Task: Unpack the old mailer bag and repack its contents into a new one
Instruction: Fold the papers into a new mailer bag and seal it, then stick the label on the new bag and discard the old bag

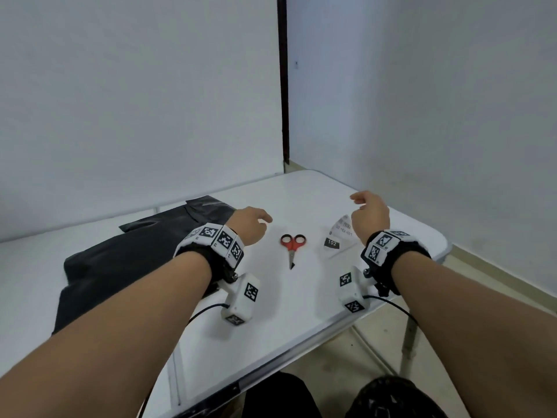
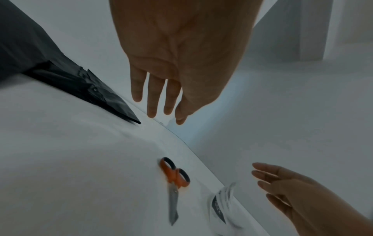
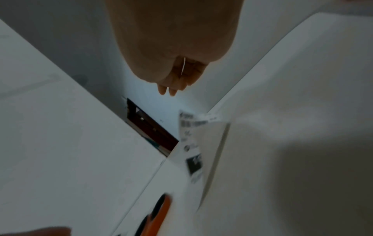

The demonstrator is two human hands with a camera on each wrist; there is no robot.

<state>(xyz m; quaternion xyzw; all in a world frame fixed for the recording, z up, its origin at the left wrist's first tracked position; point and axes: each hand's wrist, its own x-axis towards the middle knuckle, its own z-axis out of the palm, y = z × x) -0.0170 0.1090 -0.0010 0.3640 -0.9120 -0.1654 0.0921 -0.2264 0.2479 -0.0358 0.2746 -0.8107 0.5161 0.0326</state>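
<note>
1. A white folding table (image 1: pixel 301 191) stands in a corner of plain white walls, with a dark vertical strip (image 1: pixel 282 79) where the walls meet.
2. A black mailer bag (image 1: pixel 126 267) lies flat on the table's left side, partly under the left forearm.
3. Red-handled scissors (image 1: pixel 292 244) lie mid-table, closed, blades pointing toward the person.
4. A white sheet with printed labels (image 1: pixel 337 236), one dark tag reading "102", lies to the right of the scissors, partly hidden by the right hand.
5. The left hand (image 1: pixel 250 226) hovers palm down above the table, between the bag's far corner and the scissors. In the left wrist view its fingers (image 2: pixel 155 95) are straight, slightly spread, and hold nothing.
6. The right hand (image 1: pixel 369 214) is raised over the labelled sheet, wrist bent, its fingers (image 2: pixel 266 173) loosely extended and empty.
7. Both wrists wear black bands with white marker blocks and cabled cameras.
</note>
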